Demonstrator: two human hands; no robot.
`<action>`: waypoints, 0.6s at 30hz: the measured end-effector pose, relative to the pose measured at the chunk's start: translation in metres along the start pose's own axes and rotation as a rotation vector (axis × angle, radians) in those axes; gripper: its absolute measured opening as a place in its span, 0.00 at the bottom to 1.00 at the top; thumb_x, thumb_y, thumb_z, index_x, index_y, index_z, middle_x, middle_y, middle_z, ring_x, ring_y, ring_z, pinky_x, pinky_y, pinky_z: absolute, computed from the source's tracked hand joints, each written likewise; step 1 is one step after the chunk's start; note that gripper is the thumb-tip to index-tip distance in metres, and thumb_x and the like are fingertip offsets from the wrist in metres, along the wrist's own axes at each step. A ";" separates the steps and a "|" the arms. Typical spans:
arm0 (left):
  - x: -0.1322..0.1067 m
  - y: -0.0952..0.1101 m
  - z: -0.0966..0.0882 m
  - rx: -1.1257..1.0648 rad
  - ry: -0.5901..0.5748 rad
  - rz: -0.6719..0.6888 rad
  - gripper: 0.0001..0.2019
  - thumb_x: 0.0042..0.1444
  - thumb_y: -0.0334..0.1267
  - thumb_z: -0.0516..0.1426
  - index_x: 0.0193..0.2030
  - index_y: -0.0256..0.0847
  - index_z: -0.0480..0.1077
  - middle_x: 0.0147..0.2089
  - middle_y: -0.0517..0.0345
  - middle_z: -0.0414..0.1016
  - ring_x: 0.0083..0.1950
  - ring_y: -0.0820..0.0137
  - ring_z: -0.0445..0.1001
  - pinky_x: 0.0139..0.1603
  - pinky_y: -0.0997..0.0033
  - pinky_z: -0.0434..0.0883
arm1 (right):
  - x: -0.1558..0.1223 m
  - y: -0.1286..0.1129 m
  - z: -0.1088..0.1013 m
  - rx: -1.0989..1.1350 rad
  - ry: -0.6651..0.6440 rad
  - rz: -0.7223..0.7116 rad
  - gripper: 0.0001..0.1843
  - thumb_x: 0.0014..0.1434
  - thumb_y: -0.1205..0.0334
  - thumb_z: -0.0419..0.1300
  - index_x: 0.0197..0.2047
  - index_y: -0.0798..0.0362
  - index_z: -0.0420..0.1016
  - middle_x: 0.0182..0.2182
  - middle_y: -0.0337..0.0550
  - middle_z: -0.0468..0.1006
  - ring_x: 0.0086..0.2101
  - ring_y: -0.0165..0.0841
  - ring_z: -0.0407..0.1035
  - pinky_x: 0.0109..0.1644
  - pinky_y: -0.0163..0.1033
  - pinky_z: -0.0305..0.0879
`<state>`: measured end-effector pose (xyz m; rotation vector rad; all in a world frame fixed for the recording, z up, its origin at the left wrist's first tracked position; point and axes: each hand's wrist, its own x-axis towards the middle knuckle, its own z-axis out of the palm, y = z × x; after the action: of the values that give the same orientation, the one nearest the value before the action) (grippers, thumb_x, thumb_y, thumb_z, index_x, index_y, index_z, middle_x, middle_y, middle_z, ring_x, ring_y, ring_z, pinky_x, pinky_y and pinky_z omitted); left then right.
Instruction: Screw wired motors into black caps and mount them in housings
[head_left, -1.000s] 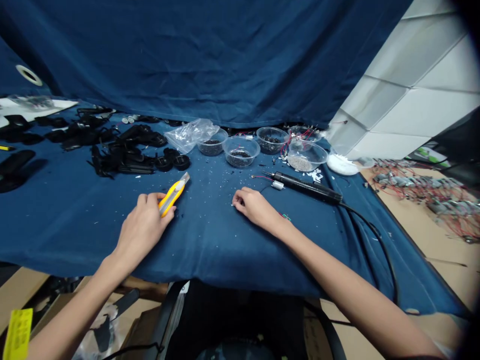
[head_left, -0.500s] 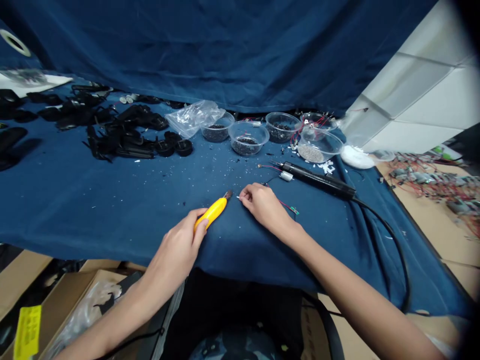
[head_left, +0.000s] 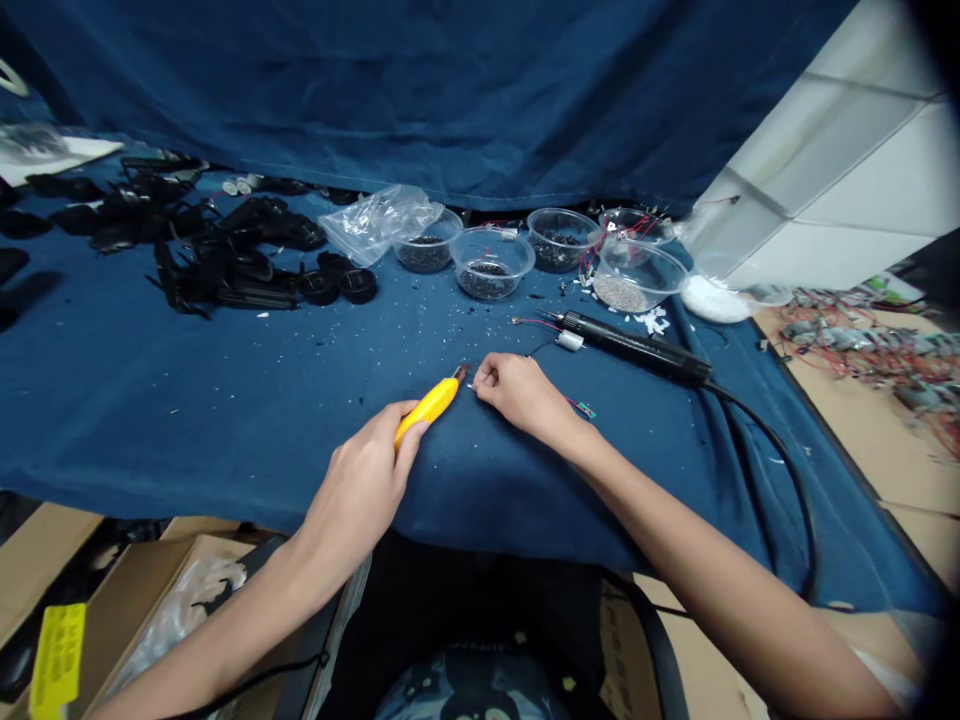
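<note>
The yellow utility knife (head_left: 429, 410) was located above the near middle part of the table (head_left: 247, 430), gripped in the left hand (head_left: 367, 465), with the fingers closed around its handle and the blade end directed toward the right hand (head_left: 517, 390). The fingers of the right hand were pressed together, pinching a small white piece (head_left: 470, 386) just beside the blade; contact between blade and piece could not be determined. To the right of the right hand lay a green circuit board (head_left: 586, 409), a silver cylinder (head_left: 570, 341) and a black corded tool (head_left: 637, 348). Beyond the hands stood a group of clear round bowls. The left bowl (head_left: 453, 230), partly covered by a clear plastic bag (head_left: 382, 222), held small dark parts, as did the front middle bowl (head_left: 527, 258) and the bowl behind it to the right (head_left: 592, 235). The front right bowl (head_left: 667, 268) contained fine light-grey pieces; red wires lay at the rear right bowl (head_left: 664, 230). White material (head_left: 716, 298) was heaped farther right. Black plastic parts (head_left: 247, 255) were piled at left. Below the table edge, an open carton (head_left: 139, 575) held clear plastic wrapping (head_left: 176, 605).
</note>
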<state>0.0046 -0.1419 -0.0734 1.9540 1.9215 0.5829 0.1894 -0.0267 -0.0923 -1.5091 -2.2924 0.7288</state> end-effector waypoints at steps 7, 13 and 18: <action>-0.005 0.000 0.007 0.071 0.050 0.052 0.18 0.68 0.45 0.44 0.57 0.43 0.66 0.52 0.54 0.76 0.47 0.62 0.76 0.44 0.67 0.70 | 0.006 -0.001 -0.004 0.121 -0.018 0.121 0.02 0.53 0.69 0.61 0.30 0.56 0.75 0.30 0.41 0.80 0.31 0.29 0.71 0.35 0.32 0.59; -0.007 -0.002 0.009 0.062 0.064 0.046 0.18 0.68 0.45 0.44 0.57 0.42 0.67 0.52 0.54 0.76 0.48 0.62 0.76 0.48 0.66 0.70 | 0.010 -0.001 -0.006 0.163 -0.068 0.179 0.01 0.51 0.69 0.63 0.28 0.56 0.75 0.29 0.40 0.80 0.30 0.28 0.70 0.33 0.31 0.59; -0.007 -0.012 -0.014 0.001 0.145 -0.140 0.18 0.65 0.49 0.47 0.55 0.45 0.69 0.39 0.57 0.78 0.36 0.66 0.77 0.38 0.69 0.72 | 0.008 -0.002 -0.007 0.168 -0.065 0.170 0.01 0.51 0.70 0.62 0.29 0.56 0.75 0.32 0.43 0.80 0.33 0.30 0.72 0.36 0.33 0.60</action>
<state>-0.0128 -0.1494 -0.0678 1.8035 2.1256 0.6999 0.1880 -0.0185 -0.0851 -1.6357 -2.1056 1.0032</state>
